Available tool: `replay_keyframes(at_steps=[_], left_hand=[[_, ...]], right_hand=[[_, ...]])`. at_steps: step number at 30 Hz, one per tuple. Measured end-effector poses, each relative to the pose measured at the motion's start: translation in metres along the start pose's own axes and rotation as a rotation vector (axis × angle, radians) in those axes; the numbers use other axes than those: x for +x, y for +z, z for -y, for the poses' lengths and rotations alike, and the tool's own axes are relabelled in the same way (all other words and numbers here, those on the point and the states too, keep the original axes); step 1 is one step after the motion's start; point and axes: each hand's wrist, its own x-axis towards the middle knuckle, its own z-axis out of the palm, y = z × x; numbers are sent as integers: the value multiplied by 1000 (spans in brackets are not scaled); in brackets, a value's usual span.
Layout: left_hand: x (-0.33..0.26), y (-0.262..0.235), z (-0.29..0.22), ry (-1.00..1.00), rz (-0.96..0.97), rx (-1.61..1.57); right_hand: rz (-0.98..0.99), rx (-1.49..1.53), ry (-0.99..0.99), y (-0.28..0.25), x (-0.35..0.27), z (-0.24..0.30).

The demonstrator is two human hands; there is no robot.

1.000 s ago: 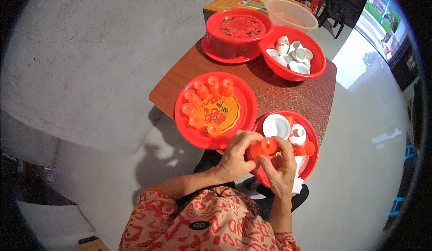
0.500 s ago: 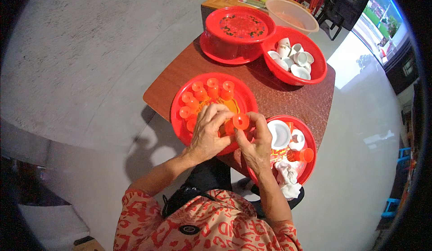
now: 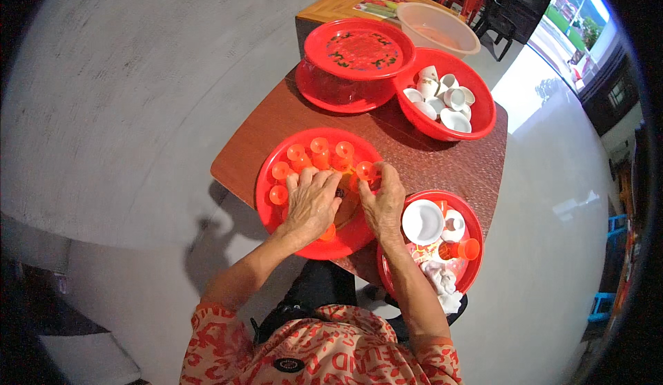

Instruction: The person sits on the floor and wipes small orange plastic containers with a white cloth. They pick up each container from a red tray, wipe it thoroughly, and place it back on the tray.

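My right hand (image 3: pixel 384 202) pinches a small translucent orange cup (image 3: pixel 365 171) at the right side of a round red tray (image 3: pixel 344 248). Over the middle of that tray, my left hand (image 3: pixel 311 204) is spread with its fingers stretched forward, near the other cups. Several like orange cups (image 3: pixel 320 147) stand in a curve along the tray's far and left rim. One more orange cup (image 3: pixel 328 234) shows partly beside my left wrist, the rest of it hidden by the hand.
A second red tray (image 3: pixel 477 264) to the right bears a white bowl (image 3: pixel 423 222), a white ring-shaped piece (image 3: pixel 453 226), an orange cup (image 3: pixel 468 249) and a crumpled white cloth (image 3: pixel 439 278). Farther back on the brown table (image 3: pixel 262 126) stand a covered red basin (image 3: pixel 359 48) and a red bowl (image 3: pixel 483 112) of white cups.
The orange cup has moved from between both hands to the tray's right side, in my right hand. My left hand has let go of it and spread out over the tray.
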Motion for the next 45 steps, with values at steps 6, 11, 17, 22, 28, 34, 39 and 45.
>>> replay_keyframes(at_steps=[6, 11, 17, 22, 28, 34, 39, 45], left_hand=[[2, 12, 4, 36, 104, -17], [5, 10, 5, 50, 122, -19], [4, 9, 3, 79, 142, 12], [0, 5, 3, 106, 59, 94], [-4, -17, -42, 174, -53, -15], [-17, -1, -108, 367, 54, -360], [-19, 26, -155, 475, 115, -417], [-19, 37, -173, 485, 80, -333]], right_hand=[[-1, -92, -2, 10, -2, -6], [19, -135, -9, 15, -4, -11], [15, -189, -24, 10, -4, -7], [25, -132, -45, -5, -11, 10], [-165, -129, -201, -100, -55, 6], [-409, -352, 40, -199, -113, -60], [-293, -275, 140, -210, -122, -85], [-188, -284, 130, -200, -110, -96]])
